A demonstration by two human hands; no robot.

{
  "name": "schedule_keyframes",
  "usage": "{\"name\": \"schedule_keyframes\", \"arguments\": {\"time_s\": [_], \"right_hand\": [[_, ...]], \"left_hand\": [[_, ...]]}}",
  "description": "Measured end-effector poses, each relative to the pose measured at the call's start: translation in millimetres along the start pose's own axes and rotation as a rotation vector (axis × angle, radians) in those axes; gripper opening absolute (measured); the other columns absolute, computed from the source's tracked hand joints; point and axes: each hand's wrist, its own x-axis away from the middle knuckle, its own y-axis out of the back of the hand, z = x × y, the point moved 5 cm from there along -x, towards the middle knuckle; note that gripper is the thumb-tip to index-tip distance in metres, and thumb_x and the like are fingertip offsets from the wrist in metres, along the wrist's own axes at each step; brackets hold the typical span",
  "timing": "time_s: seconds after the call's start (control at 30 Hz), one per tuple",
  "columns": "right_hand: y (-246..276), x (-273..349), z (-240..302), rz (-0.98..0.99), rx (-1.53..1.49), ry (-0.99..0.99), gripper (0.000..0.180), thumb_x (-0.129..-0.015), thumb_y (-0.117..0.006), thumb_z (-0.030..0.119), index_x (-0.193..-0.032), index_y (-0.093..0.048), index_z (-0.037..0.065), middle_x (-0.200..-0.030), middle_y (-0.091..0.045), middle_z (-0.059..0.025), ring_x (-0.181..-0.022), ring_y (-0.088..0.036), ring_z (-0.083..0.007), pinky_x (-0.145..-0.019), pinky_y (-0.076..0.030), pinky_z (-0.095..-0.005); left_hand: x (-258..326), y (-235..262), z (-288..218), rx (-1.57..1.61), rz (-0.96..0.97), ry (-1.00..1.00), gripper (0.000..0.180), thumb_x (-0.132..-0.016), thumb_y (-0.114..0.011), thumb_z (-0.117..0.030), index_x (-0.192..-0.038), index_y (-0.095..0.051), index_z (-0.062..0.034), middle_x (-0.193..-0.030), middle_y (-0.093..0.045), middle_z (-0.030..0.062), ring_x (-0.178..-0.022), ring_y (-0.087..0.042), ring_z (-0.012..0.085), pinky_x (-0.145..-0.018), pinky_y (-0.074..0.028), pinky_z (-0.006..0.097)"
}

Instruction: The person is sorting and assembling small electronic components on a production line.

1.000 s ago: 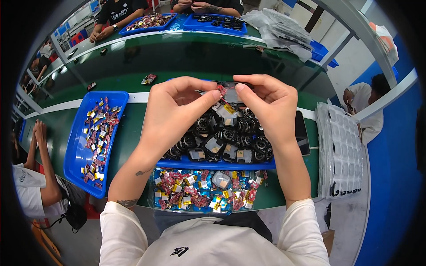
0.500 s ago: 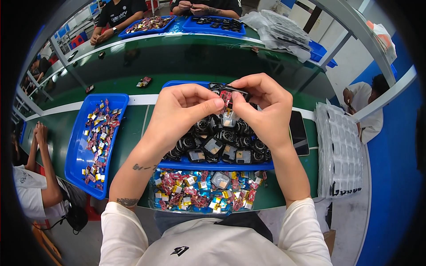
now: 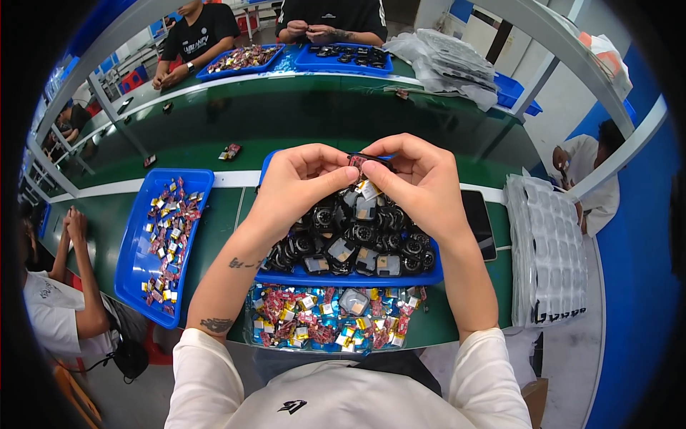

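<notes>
Over the blue tray point(image 3: 350, 279), both hands pinch one small black watch case with a red circuit board point(image 3: 359, 162) at it. A white and yellow battery point(image 3: 369, 189) hangs below the board. My left hand point(image 3: 304, 175) has its thumb at the board's left side, its fingers curled behind. The thumb of my right hand point(image 3: 421, 182) presses on the board's right side, while its fingers wrap the case's far edge. Fingers hide most of the case. Black watch cases point(image 3: 363, 234) with round dials or grey backs fill the tray beneath.
Red circuit boards with batteries point(image 3: 300, 314) lie nearest me, a clear grey cover point(image 3: 354, 301) among them. More fill the left blue tray point(image 3: 125, 275). Right are a dark tablet point(image 3: 480, 222) and stacked clear plastic trays point(image 3: 547, 247). Co-workers sit across and at both sides.
Both hands have come slightly lower in the picture and closer around the case. The right thumb has shifted left over the board, and less of the board and battery shows.
</notes>
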Motion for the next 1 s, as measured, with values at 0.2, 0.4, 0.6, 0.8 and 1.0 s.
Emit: {"name": "schedule_keyframes", "arguments": {"time_s": [0.2,0.4,0.6,0.8,1.0], "right_hand": [[54,-1,26,-0.28,0.094,0.187,0.019,-0.082,-0.063,0.004,-0.1,-0.062,-0.003,-0.101,-0.063,-0.0087,-0.088,-0.06,-0.0108,-0.072,-0.05,-0.0234],[78,5,47,-0.37,0.067,0.23,0.013,-0.084,-0.06,0.003,-0.096,-0.062,-0.003,-0.093,-0.065,-0.0081,-0.084,-0.06,-0.0107,-0.073,-0.049,-0.0234],[77,11,54,-0.357,0.032,0.238,0.011,-0.085,-0.06,0.003,-0.093,-0.061,-0.004,-0.088,-0.065,-0.0105,-0.084,-0.063,-0.015,-0.075,-0.051,-0.0266],[82,20,65,-0.38,0.032,0.291,0.012,-0.085,-0.06,0.004,-0.094,-0.061,-0.004,-0.087,-0.065,-0.011,-0.083,-0.063,-0.0154,-0.073,-0.052,-0.0263],[95,48,97,-0.106,-0.204,0.573,0.04,-0.09,-0.05,0.025,-0.122,-0.048,0.0,-0.086,-0.058,-0.0091,-0.07,-0.052,-0.0173,-0.063,-0.04,-0.0285]], "left_hand": [[-72,-9,-3,-0.245,0.077,0.034,0.022,-0.082,-0.065,-0.024,-0.091,-0.066,-0.0036,-0.082,-0.063,-0.0016,-0.067,-0.047,0.0027,-0.058,-0.035,0.019],[-183,-6,108,-0.61,-0.04,0.231,0.026,-0.069,-0.075,-0.025,-0.074,-0.071,0.0001,-0.077,-0.067,0.0141,-0.072,-0.063,0.0188,-0.068,-0.049,0.03],[-218,-49,178,-0.792,0.104,0.483,0.04,-0.065,-0.079,-0.034,-0.081,-0.068,0.0009,-0.083,-0.067,0.015,-0.073,-0.066,0.0253,-0.065,-0.053,0.035],[-211,-40,173,-1.091,0.179,0.414,0.054,-0.06,-0.078,-0.044,-0.092,-0.069,-0.0015,-0.098,-0.066,0.0168,-0.093,-0.064,0.0288,-0.081,-0.051,0.036],[-190,60,131,-1.149,0.202,0.307,0.043,-0.079,-0.062,-0.042,-0.086,-0.068,-0.0008,-0.066,-0.064,0.012,-0.055,-0.062,0.0222,-0.053,-0.051,0.033]]}}
